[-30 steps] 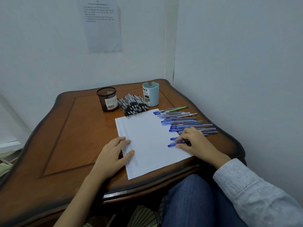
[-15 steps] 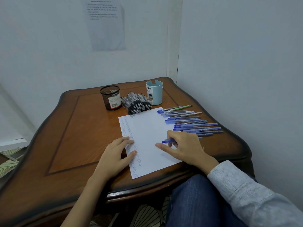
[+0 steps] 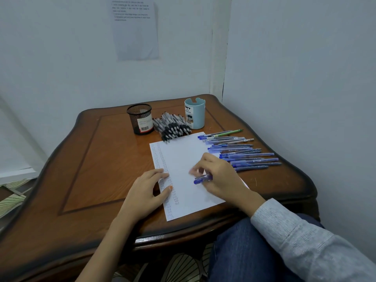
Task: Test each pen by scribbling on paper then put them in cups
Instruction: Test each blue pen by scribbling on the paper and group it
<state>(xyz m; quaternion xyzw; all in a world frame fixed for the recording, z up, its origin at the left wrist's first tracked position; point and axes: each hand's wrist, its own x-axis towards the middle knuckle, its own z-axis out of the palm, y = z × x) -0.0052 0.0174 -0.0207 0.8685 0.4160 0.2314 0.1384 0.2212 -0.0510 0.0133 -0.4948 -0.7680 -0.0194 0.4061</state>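
From my remote view: a wooden table (image 3: 97, 163) in a room corner, seen from above. The right hand (image 3: 220, 178), fingers curled, grips a blue pen (image 3: 200, 179) low over the white paper (image 3: 183, 157); the fingertips are blurred, so I can't tell if the tip touches the sheet. The left hand (image 3: 146, 190) lies flat, fingers straight and relaxed, pressing the paper's left edge, where rows of small scribbles (image 3: 164, 171) run. To the right of the paper lies a row of blue pens (image 3: 246, 154) w/ one green pen (image 3: 231, 132) at the far end. Behind the paper sit a black mesh cup (image 3: 140, 119), a pile of black-grip pens (image 3: 173, 127) and a light blue cup (image 3: 195, 116), left to right. A printed sheet (image 3: 135, 29) hangs on the wall.
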